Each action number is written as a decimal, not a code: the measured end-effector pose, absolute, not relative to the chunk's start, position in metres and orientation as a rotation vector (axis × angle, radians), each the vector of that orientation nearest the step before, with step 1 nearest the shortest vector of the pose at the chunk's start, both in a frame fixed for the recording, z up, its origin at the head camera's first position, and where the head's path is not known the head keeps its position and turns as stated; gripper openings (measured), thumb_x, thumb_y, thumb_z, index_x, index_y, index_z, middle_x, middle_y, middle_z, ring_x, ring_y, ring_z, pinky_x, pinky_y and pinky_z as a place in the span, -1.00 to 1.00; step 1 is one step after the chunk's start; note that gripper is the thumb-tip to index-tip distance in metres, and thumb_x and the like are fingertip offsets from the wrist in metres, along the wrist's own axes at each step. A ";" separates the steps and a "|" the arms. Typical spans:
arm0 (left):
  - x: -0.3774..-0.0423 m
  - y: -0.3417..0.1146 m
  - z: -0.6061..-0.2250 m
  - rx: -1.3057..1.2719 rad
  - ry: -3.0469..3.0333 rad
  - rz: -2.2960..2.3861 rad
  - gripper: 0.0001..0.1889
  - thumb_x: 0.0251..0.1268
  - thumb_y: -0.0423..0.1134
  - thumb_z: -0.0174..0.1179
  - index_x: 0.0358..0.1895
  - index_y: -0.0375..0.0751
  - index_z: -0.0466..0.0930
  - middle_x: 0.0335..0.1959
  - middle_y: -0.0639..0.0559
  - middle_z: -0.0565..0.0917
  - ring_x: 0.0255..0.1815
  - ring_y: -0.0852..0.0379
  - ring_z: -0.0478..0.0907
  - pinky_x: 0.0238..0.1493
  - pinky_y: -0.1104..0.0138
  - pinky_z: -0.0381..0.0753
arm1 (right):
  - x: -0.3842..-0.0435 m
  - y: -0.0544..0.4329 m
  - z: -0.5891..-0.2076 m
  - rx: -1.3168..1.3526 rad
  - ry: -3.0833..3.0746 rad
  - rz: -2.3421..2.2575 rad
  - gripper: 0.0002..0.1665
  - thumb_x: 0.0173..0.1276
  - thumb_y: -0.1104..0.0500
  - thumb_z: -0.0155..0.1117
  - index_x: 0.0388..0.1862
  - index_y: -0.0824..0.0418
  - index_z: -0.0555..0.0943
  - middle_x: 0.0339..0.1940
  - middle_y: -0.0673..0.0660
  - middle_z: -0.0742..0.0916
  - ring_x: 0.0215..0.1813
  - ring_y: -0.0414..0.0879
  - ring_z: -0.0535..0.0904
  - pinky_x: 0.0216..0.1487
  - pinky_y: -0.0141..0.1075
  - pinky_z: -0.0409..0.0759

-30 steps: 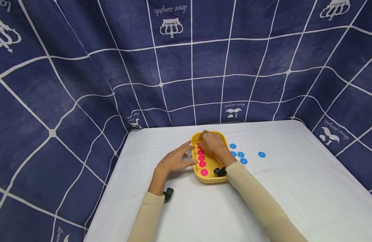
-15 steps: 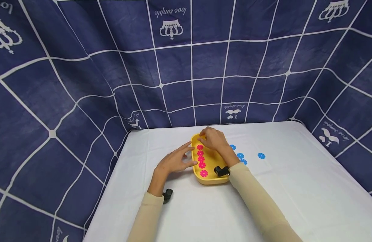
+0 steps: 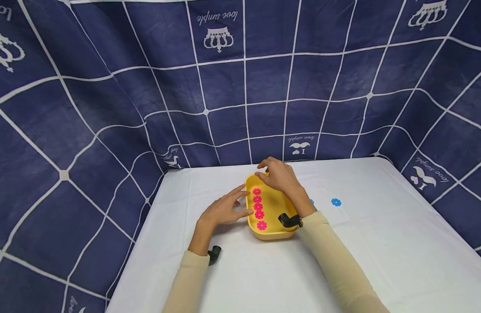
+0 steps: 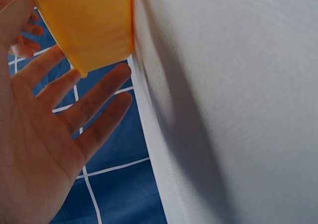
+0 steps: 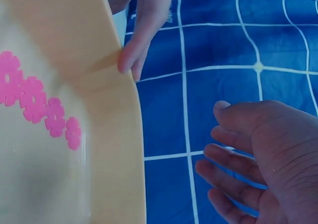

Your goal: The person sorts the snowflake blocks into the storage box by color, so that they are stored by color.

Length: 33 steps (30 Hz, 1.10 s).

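Note:
A yellow tray (image 3: 274,201) lies on the white table. Inside it, along its left side, several pink flower-shaped discs (image 3: 258,207) form a line; part of that line of pink discs (image 5: 53,115) also shows in the right wrist view. My left hand (image 3: 221,209) rests at the tray's left rim with fingers spread and fairly straight. In the left wrist view, the left hand (image 4: 44,134) has its thumb at the rim. Over the tray's far end hovers my right hand (image 3: 278,174), its fingers loosely bent. Nothing shows between the right hand's fingers (image 5: 238,159).
To the right of the tray lies a blue flower-shaped disc (image 3: 336,202). Another blue disc (image 3: 312,201) peeks out beside my right forearm. A dark blue curtain (image 3: 224,87) with white grid lines stands around the table (image 3: 248,274).
My right hand has risen from the pink discs toward the tray's far edge, uncovering the farthest one. More blue discs are hidden behind the right arm. The left hand stays at the rim.

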State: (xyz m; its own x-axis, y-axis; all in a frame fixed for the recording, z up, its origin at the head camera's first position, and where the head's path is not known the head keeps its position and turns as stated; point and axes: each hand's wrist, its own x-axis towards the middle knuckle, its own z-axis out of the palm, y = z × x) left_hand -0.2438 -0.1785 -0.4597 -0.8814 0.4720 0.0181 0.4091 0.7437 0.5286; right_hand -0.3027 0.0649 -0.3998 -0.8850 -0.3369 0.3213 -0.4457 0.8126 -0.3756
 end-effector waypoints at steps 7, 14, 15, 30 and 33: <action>-0.245 -0.179 -0.459 0.710 2.830 0.812 -0.20 0.38 0.36 0.34 0.58 0.10 0.48 0.75 0.22 0.18 0.20 0.12 0.71 0.33 -0.05 0.63 | -0.297 0.065 -0.396 0.616 -2.781 0.652 -0.58 0.50 -0.09 0.47 0.16 0.13 0.80 0.11 0.14 0.80 -0.01 -0.01 0.77 -0.07 -0.06 0.78; -0.245 -0.179 -0.460 0.701 2.826 0.799 -0.18 0.37 0.39 0.32 0.59 0.10 0.47 0.75 0.24 0.17 0.22 0.12 0.70 0.35 -0.04 0.61 | -0.290 0.068 -0.394 0.592 -2.802 0.651 -0.57 0.50 -0.11 0.46 0.18 0.12 0.80 0.13 0.11 0.78 0.02 -0.01 0.78 -0.04 -0.04 0.78; -0.244 -0.179 -0.460 0.699 2.824 0.803 -0.18 0.37 0.39 0.32 0.59 0.09 0.47 0.75 0.23 0.18 0.22 0.12 0.70 0.36 -0.05 0.61 | -0.290 0.069 -0.394 0.588 -2.802 0.653 -0.56 0.50 -0.11 0.46 0.18 0.12 0.79 0.13 0.11 0.78 0.02 -0.01 0.78 -0.03 -0.04 0.78; -0.243 -0.178 -0.459 0.703 2.824 0.814 -0.18 0.37 0.38 0.33 0.59 0.08 0.47 0.75 0.23 0.18 0.21 0.11 0.71 0.35 -0.05 0.61 | -0.284 0.089 -0.393 0.521 -2.788 0.700 -0.59 0.50 -0.09 0.48 0.16 0.10 0.79 0.17 0.14 0.78 0.04 0.04 0.78 -0.03 0.01 0.79; -0.243 -0.178 -0.459 0.698 2.821 0.824 -0.20 0.37 0.35 0.35 0.59 0.09 0.47 0.75 0.24 0.18 0.23 0.10 0.70 0.36 -0.05 0.61 | -0.283 0.097 -0.393 0.499 -2.789 0.712 -0.60 0.51 -0.08 0.47 0.17 0.11 0.79 0.16 0.16 0.78 0.07 0.08 0.78 -0.03 0.03 0.79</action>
State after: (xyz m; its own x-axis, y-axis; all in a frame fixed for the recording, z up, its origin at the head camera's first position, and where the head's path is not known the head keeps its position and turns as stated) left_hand -0.2433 -0.1782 -0.4593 -0.8864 0.4627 0.0127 0.3968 0.7455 0.5356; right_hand -0.2832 0.0973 -0.3925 -0.9183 -0.2692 0.2904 -0.3754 0.8250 -0.4224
